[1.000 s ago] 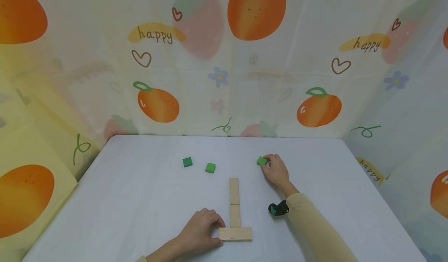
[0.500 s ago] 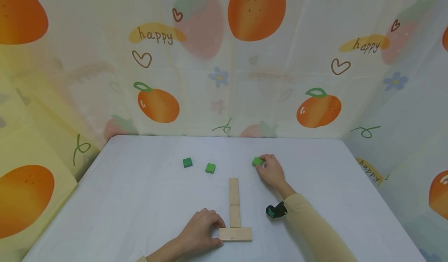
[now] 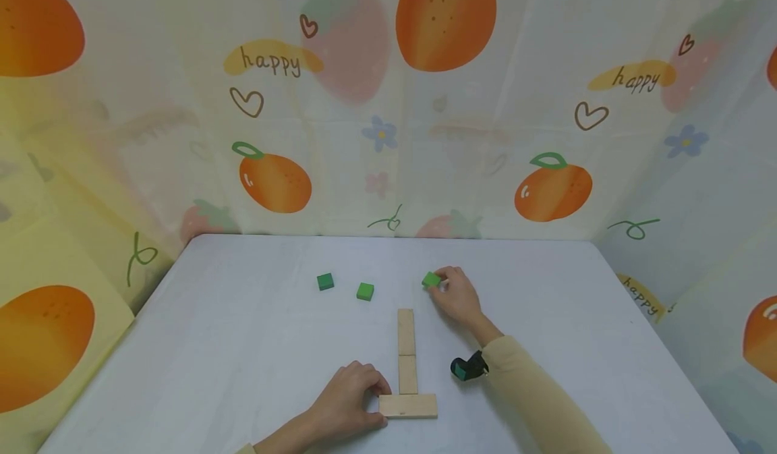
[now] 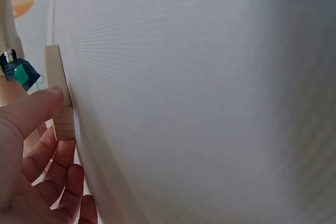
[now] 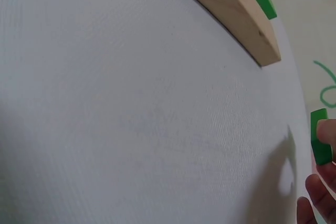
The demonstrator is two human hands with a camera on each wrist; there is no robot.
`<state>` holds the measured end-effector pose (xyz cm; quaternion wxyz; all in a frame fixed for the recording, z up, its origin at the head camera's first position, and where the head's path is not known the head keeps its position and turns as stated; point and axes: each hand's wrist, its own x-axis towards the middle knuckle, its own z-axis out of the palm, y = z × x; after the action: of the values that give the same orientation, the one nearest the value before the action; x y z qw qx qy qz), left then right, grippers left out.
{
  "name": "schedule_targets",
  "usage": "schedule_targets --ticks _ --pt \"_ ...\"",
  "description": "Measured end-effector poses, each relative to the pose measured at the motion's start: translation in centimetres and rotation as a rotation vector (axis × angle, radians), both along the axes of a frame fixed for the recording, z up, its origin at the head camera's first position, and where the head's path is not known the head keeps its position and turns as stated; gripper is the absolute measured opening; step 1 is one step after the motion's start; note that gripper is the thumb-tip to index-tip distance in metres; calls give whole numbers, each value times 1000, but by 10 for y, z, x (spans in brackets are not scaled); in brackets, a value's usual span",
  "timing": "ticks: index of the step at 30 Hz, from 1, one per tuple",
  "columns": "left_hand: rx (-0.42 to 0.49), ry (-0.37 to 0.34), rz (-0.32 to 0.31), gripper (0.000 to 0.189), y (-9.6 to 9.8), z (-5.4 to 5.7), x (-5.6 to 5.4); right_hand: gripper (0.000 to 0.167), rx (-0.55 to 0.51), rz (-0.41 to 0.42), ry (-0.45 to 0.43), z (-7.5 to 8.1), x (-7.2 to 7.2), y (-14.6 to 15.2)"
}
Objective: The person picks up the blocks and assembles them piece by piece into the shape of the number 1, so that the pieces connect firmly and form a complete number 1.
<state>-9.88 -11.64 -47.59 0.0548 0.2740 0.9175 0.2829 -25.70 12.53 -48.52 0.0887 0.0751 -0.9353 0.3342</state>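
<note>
Between thumb and fingers my right hand pinches a light green block, beyond the far end of the wooden blocks. That green block also shows at the right edge of the right wrist view. My left hand grips the left end of a crosswise wooden block, thumb on the near side and fingers on the far side. In the left wrist view the thumb lies against this wooden block. Two more wooden blocks, a nearer one and a farther one, run end to end away from it.
A dark green block and a lighter green block lie on the white table, left of the wooden row. A black wrist camera hangs by the right sleeve. A fruit-patterned cloth stands behind the table.
My right hand has moved left with the green block, toward the far end of the wooden row. The left hand and the wooden blocks have stayed in place.
</note>
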Motion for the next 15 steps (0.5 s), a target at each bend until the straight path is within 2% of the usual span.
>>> schedule_targets --ticks 15 --pt "0 19 -16 29 0 -3 -1 31 23 80 -11 -1 4 -16"
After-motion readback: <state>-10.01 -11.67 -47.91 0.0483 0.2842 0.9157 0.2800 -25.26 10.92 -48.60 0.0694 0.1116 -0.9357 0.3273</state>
